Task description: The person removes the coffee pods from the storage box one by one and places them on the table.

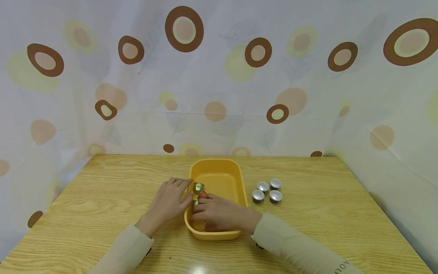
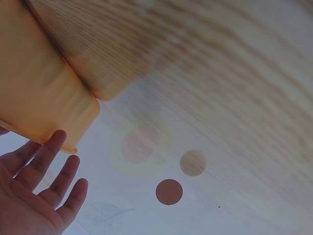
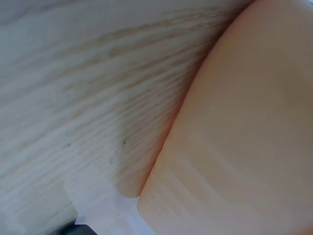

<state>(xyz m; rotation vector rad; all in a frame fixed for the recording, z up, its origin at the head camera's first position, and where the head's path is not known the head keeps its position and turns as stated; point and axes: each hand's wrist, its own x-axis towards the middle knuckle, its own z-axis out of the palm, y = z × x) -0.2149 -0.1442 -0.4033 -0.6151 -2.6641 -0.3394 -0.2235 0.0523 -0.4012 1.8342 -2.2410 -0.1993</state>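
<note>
On the table (image 1: pixel 342 213), the tub's (image 1: pixel 244 190) far half is open from above, except for a gold cup (image 1: pixel 198 187) by its left wall. The left hand (image 1: pixel 169 201) blocks the left rim; the right hand (image 1: pixel 219 213) fills the near half, its sleeve (image 1: pixel 294 241) barring the near right corner. Four small bowls (image 1: pixel 258 195) leave only a narrow gap beside the tub; beyond them, passage is free to the table's right edge.

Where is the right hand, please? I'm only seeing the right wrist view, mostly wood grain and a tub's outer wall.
Observer: The head view shows the right hand down inside the yellow tub, close to its left wall.
Operator: Okay, and the other one?
Observer: The left hand is at the tub's left rim.
Operator: Anything on the far side, to the right of the tub?
Observer: Yes, four small white-lined cups, grouped on the wooden table.
</note>
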